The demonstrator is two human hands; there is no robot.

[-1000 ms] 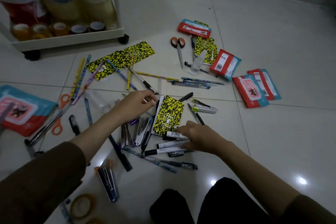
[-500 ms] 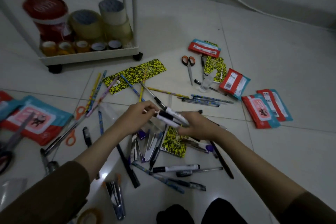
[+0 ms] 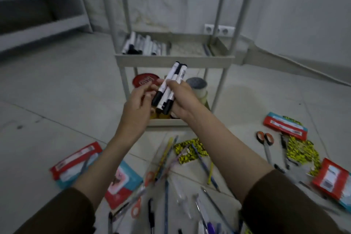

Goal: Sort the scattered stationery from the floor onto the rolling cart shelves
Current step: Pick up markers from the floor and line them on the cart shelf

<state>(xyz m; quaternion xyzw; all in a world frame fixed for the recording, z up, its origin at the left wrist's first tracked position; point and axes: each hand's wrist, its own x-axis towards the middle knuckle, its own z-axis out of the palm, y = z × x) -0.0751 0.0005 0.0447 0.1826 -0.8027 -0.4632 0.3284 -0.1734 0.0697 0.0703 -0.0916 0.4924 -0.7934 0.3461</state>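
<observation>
White markers (image 3: 169,86) with black caps sit bunched in the right hand (image 3: 182,99), fingers curled round them. The left hand (image 3: 138,104) touches them with loose fingers, before the cart (image 3: 174,61).

Beyond fingertips (image 3: 161,81): cart shelf (image 3: 174,60) open above its front lip between uprights (image 3: 112,17); stored markers (image 3: 144,45) crowd left, middle bare.
</observation>
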